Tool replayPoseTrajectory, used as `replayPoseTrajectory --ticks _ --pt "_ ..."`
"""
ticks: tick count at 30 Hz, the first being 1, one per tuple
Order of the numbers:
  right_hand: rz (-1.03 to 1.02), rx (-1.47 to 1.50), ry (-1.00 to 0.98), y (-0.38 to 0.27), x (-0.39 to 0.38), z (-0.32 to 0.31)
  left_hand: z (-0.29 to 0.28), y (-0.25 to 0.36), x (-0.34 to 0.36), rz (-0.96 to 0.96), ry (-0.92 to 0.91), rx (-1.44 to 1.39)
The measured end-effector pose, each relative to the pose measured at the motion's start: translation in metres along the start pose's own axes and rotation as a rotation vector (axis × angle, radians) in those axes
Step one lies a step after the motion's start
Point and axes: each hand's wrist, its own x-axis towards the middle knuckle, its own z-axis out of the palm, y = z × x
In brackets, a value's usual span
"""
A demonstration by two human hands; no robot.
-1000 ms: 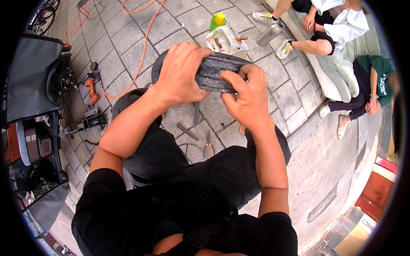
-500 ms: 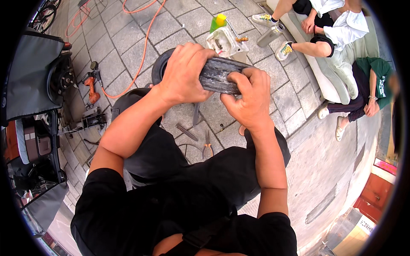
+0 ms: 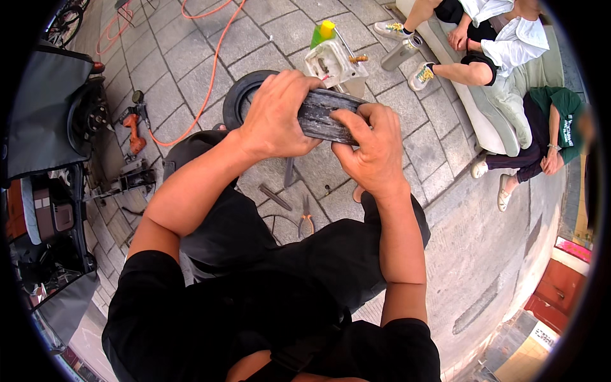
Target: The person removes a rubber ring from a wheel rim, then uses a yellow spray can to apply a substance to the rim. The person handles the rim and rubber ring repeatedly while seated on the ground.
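Note:
Both of my hands are closed around a worn black rubber tyre (image 3: 321, 116), holding it above the paving with its scuffed tread upward. My left hand (image 3: 278, 114) grips the left part of the tread, fingers over the far edge. At the right end my right hand (image 3: 372, 143) pinches it, thumb pressed on the tread. A round black rubber ring (image 3: 233, 102) shows beyond my left hand; whether it belongs to the same tyre I cannot tell. Below, between my knees, lie orange-handled pliers (image 3: 307, 219), a flat dark bar (image 3: 275, 197) and a second bar (image 3: 289, 172), partly hidden.
Past the tyre stand a white tray (image 3: 313, 60) of small items, a green bottle (image 3: 316, 38) with yellow cap and a metal flask (image 3: 401, 54). An orange hose (image 3: 213, 83) and power tool (image 3: 134, 134) lie left, near a vehicle. Two people sit on a sofa (image 3: 468, 108).
The tyre has tilted slightly within my hands, and more of the round ring beyond my left hand shows. Both hands keep their grip. The rest of the scene has barely shifted.

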Motion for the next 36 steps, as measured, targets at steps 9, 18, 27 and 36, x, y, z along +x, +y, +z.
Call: replayPoseTrajectory --ticks 9,18,27,36 --pt "-0.04 0.016 -0.007 0.006 -0.001 -0.006 -0.001 -0.001 0.0 0.016 0.031 -0.017" --pt "-0.01 0.061 0.018 0.008 -0.003 0.001 -0.008 -0.002 0.0 -0.008 -0.012 -0.017" --pt "-0.014 0.053 0.04 0.006 -0.003 0.005 -0.011 -0.003 -0.003 -0.009 -0.01 -0.009" --pt "0.036 0.098 0.121 0.013 -0.009 0.01 -0.014 -0.002 0.0 -0.019 0.02 -0.041"
